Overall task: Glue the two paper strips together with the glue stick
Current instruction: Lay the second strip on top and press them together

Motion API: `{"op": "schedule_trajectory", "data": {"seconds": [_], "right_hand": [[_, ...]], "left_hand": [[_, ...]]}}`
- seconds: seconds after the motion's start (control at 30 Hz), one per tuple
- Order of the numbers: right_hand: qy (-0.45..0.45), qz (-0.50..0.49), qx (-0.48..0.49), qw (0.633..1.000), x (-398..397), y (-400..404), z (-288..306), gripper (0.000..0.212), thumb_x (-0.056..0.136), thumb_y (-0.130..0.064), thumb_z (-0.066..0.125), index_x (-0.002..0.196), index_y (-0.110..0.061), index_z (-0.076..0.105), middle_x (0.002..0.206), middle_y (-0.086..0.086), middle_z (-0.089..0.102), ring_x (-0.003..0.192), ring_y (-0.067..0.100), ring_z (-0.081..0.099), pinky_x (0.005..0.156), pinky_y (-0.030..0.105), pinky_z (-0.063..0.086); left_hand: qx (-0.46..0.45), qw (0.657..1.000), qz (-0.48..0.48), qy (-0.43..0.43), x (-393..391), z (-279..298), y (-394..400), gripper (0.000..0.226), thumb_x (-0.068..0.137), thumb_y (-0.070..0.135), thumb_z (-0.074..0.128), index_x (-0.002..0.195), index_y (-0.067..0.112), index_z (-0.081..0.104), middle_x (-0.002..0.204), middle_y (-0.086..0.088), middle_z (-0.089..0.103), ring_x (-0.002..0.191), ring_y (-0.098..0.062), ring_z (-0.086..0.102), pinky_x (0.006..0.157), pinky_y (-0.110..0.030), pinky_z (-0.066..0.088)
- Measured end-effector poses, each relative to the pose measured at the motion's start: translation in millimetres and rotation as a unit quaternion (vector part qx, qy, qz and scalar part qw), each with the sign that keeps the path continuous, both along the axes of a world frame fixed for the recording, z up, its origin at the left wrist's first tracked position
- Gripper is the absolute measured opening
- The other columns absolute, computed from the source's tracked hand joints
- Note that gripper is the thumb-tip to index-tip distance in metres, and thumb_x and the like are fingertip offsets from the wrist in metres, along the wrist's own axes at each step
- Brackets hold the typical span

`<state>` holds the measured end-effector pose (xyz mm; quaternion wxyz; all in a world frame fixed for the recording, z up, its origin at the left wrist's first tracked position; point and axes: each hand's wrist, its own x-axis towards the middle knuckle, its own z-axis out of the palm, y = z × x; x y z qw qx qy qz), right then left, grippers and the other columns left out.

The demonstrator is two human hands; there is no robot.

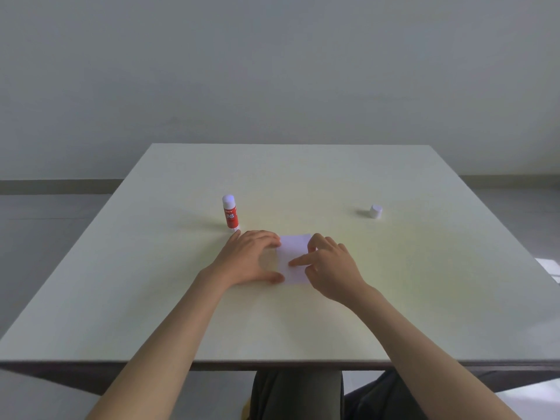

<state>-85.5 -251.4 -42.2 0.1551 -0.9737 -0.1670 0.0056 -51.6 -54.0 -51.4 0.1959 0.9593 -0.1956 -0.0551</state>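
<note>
Red-labelled glue stick (230, 213) stands upright on the table (303, 183), just beyond the left hand (251, 257). That hand lies flat, fingers straight, pressing the left edge of the white paper (294, 253). The right hand (328, 265) presses its pointing forefinger onto the paper, other fingers curled, gripping nothing. Farther right sits the white cap (375, 211).

The only writing I could read was on my glue stick (230, 214): white letters on its red label spelled "GLUE STICK". A smaller line above them was too blurred to read.
</note>
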Motion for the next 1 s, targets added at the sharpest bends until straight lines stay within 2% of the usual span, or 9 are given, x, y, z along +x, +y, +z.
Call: {"op": "schedule_trajectory", "data": {"seconds": [0.23,0.4,0.6,0.7,0.8,1.0], "right_hand": [[0.004,-0.032,-0.009,0.999,3,-9,4,0.045,0.086,-0.012,0.042,0.113,-0.039,0.065,0.105,0.001,0.05,0.1,0.023,0.047,0.074,0.027,0.029],[0.001,-0.022,-0.003,1.0,14,16,7,0.052,0.083,-0.01,0.041,0.123,-0.038,0.057,0.108,0.004,0.049,0.1,0.025,0.047,0.075,0.027,0.029],[0.005,-0.02,0.001,1.0,13,25,1,0.049,0.084,-0.009,0.04,0.117,-0.037,0.063,0.103,0.006,0.05,0.096,0.027,0.047,0.072,0.027,0.025],[0.007,-0.011,0.006,1.0,2,22,-2,0.047,0.085,-0.011,0.04,0.116,-0.037,0.064,0.103,0.005,0.049,0.097,0.026,0.045,0.071,0.028,0.025],[0.011,-0.001,0.011,1.0,-13,16,-4,0.048,0.087,-0.011,0.039,0.119,-0.038,0.061,0.104,0.005,0.05,0.096,0.025,0.046,0.074,0.03,0.031],[0.004,0.013,0.015,1.0,-30,7,-2,0.046,0.088,-0.011,0.04,0.118,-0.039,0.062,0.105,0.002,0.05,0.096,0.023,0.047,0.078,0.029,0.032]], "left_hand": [[0.002,1.0,-0.002,0.009,0,0,1,0.075,0.061,0.056,0.074,0.127,0.031,0.05,0.139,0.018,0.046,0.129,-0.006,0.041,0.111,-0.041,0.025],[0.013,1.0,-0.001,0.017,0,0,1,0.076,0.062,0.058,0.072,0.129,0.031,0.048,0.14,0.017,0.045,0.13,-0.008,0.041,0.111,-0.044,0.025],[0.019,1.0,0.001,0.02,3,0,1,0.08,0.059,0.062,0.071,0.129,0.031,0.047,0.138,0.017,0.047,0.13,-0.008,0.042,0.114,-0.049,0.02],[0.009,1.0,0.002,0.025,3,-3,1,0.081,0.058,0.063,0.072,0.128,0.03,0.048,0.138,0.018,0.046,0.13,-0.007,0.041,0.113,-0.047,0.023],[-0.003,1.0,0.002,0.024,3,-4,2,0.08,0.058,0.063,0.073,0.127,0.031,0.05,0.139,0.019,0.045,0.13,-0.005,0.04,0.112,-0.043,0.025],[-0.001,1.0,-0.005,0.021,3,-3,2,0.078,0.06,0.06,0.074,0.128,0.029,0.05,0.14,0.017,0.045,0.13,-0.006,0.041,0.112,-0.044,0.025]]}}
